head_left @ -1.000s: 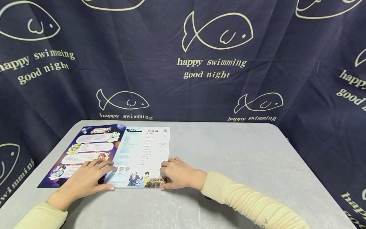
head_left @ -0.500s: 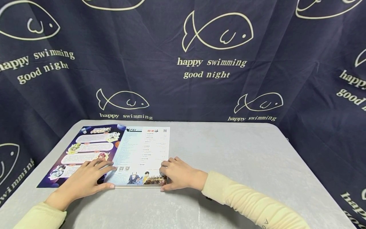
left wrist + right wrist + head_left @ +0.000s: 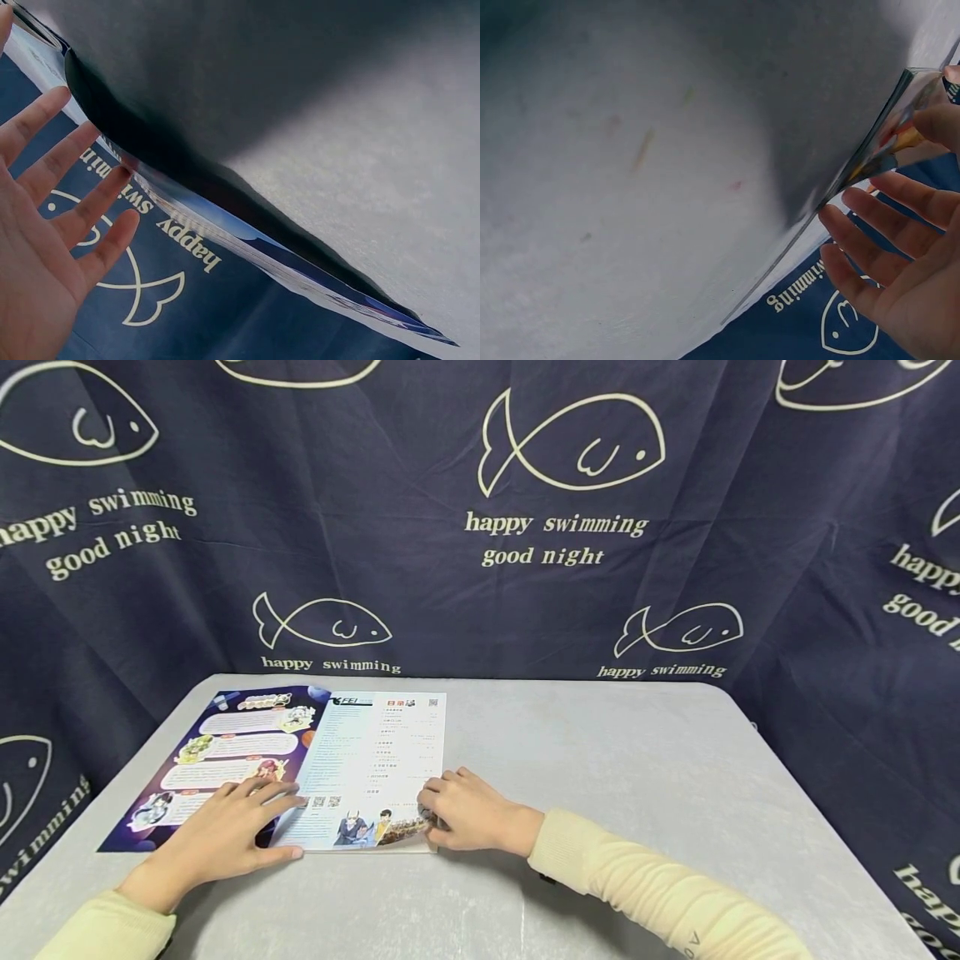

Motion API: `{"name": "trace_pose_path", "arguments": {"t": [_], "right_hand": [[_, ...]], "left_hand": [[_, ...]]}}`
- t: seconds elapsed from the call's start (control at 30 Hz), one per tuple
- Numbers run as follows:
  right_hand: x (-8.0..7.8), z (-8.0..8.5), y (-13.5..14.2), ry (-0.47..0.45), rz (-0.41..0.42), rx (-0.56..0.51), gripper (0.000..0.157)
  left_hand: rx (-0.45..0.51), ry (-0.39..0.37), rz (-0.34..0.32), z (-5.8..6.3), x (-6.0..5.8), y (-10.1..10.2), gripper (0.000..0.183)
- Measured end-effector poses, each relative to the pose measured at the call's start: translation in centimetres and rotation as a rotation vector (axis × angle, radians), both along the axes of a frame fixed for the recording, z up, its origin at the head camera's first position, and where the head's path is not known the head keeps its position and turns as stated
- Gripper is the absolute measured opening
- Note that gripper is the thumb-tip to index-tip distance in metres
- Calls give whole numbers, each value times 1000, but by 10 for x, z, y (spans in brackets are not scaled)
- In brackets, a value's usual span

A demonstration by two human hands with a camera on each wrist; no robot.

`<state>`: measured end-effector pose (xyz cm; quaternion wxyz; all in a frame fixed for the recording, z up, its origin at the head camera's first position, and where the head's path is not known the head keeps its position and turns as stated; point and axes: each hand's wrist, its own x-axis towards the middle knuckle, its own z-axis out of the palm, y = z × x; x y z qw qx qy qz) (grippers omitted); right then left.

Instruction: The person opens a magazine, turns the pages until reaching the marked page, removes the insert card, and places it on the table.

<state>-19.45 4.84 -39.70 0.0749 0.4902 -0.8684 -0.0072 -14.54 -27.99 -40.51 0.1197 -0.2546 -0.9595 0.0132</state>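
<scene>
An open magazine point(image 3: 352, 760) lies on the left half of the table, with a dark purple illustrated page point(image 3: 225, 727) on its left and a white contents page on its right. My left hand point(image 3: 228, 827) rests across the lower middle of the spread, fingers extended; the left wrist view shows those fingers spread along the magazine's edge. At the lower right corner my right hand point(image 3: 468, 810) pinches the white page, which curls up there. In the right wrist view the thumb point(image 3: 939, 124) lies against the lifted corner point(image 3: 900, 139). Part of that corner hides behind the hand.
The magazine lies on a grey table point(image 3: 600, 777) with rounded far corners. A navy curtain point(image 3: 435, 460) printed with fish outlines and white lettering hangs behind and along both sides of the table.
My right thumb has drawn up from the bottom edge, and the white page's lower right corner has lifted and curled, showing the sheets below. The left hand stays nearly in place.
</scene>
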Motion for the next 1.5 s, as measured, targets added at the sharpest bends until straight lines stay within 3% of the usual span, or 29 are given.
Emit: {"name": "trace_pose_path", "arguments": {"t": [0.27, 0.77, 1.23, 1.5], "right_hand": [[-4, -1, -2, 0, -21, -48, 20], [-10, 1, -6, 20, -44, -159, 23], [-9, 6, -4, -9, -88, -181, 26], [-9, 11, 0, 7, -129, -168, 38]], "left_hand": [[-23, 60, -33, 1, -2, 4, 64], [-16, 114, -19, -1, -1, 11, 69], [-26, 104, -24, -2, -3, 11, 53], [-10, 87, -10, -2, -4, 9, 48]]}}
